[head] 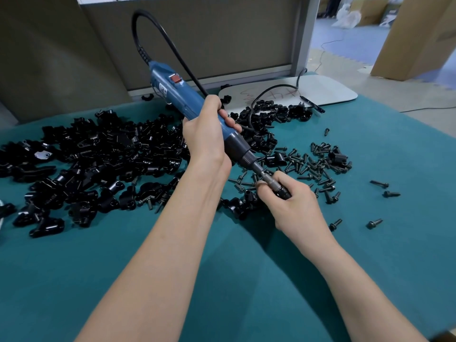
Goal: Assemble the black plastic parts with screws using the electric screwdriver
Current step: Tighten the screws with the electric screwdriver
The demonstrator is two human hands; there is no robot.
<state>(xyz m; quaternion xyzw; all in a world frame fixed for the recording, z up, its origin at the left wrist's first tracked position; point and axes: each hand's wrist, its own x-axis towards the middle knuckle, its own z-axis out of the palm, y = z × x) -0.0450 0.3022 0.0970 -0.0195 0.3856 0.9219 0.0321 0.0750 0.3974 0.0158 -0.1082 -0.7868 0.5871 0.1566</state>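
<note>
Left hand [209, 134] wrapped round the screwdriver [177, 92] mid-body, tool tilted down to the right. Right hand [293, 201] curled round its tip and a dark piece there; part or bit sleeve, cannot tell. Black parts [98, 149] heaped left, screws [318, 164] scattered right on the green table [222, 267]. Likely best: keep the bit in line, seat it fully before triggering
</note>
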